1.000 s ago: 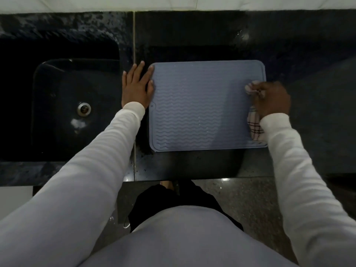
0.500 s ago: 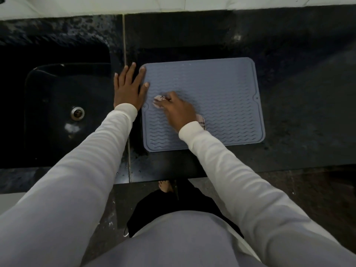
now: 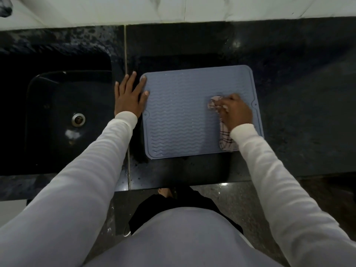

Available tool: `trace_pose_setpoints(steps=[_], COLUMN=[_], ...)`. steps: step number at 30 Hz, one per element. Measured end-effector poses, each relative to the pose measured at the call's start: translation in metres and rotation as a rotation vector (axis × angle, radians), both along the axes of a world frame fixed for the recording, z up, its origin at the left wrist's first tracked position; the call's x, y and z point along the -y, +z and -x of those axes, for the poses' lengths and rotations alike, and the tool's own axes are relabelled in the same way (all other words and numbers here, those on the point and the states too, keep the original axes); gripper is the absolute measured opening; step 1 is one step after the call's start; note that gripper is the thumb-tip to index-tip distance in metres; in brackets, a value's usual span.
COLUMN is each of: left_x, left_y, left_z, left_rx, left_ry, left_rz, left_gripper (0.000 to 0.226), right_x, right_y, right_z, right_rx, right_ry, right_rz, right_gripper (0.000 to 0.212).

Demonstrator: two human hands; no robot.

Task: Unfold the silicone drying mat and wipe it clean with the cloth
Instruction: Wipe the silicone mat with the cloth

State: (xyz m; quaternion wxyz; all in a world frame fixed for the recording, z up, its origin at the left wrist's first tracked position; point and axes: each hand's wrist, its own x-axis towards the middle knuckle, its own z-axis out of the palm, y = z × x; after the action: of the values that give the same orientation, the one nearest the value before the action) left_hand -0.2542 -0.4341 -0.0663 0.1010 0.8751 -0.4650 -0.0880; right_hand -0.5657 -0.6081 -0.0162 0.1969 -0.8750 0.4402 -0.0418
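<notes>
The blue-grey silicone drying mat lies unfolded and flat on the black counter, its wavy ribs facing up. My left hand rests flat at the mat's left edge, fingers straight, with the thumb and forefinger tips on the mat. My right hand grips a bunched checked cloth and presses it onto the right part of the mat. A piece of the cloth sticks out ahead of my fingers and the rest trails under my wrist.
A black sink with a metal drain sits left of the mat. The black stone counter extends right and behind, ending at a white tiled wall. The counter's front edge runs just below the mat, with my legs and foot beneath.
My right hand swept the cloth from the mat's right edge to its left side, then back to the right part. My left hand stayed at the left edge.
</notes>
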Motion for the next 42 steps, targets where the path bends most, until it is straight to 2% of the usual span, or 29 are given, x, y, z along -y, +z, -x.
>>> trace_pose_setpoints(steps=[4, 9, 13, 19, 22, 25, 30, 37, 42], left_x=[0.0, 0.0, -0.002, -0.001, -0.001, 0.0, -0.001, -0.001, -0.001], left_y=[-0.002, -0.002, -0.003, -0.002, -0.002, -0.003, -0.003, -0.001, 0.0], left_z=[0.0, 0.001, 0.001, 0.004, 0.002, 0.001, -0.001, -0.003, -0.002], left_rx=[0.008, 0.012, 0.003, -0.001, 0.01, 0.017, 0.003, -0.004, -0.002], left_ry=[0.0, 0.018, 0.032, 0.034, 0.034, 0.021, 0.017, -0.019, -0.022], left_rz=[-0.002, -0.004, 0.01, 0.022, 0.033, 0.032, -0.002, -0.027, -0.034], left_gripper=[0.053, 0.052, 0.053, 0.055, 0.055, 0.055, 0.054, 0.055, 0.054], right_x=[0.04, 0.068, 0.056, -0.027, -0.096, -0.145, -0.143, -0.1, -0.058], right_y=[0.004, 0.005, 0.012, 0.023, 0.012, -0.004, -0.015, 0.008, 0.015], right_z=[0.041, 0.068, 0.053, -0.043, -0.108, -0.141, -0.123, -0.067, -0.021], right_rx=[-0.097, -0.072, -0.039, 0.309, 0.313, 0.134, 0.051, 0.062, -0.08], right_ry=[-0.136, -0.282, -0.273, 0.053, 0.318, 0.424, 0.359, 0.153, -0.028], right_rz=[0.005, -0.059, -0.029, -0.191, -0.243, -0.166, -0.087, -0.113, -0.098], right_gripper=[0.026, 0.049, 0.034, 0.027, 0.028, 0.028, 0.038, 0.037, 0.031])
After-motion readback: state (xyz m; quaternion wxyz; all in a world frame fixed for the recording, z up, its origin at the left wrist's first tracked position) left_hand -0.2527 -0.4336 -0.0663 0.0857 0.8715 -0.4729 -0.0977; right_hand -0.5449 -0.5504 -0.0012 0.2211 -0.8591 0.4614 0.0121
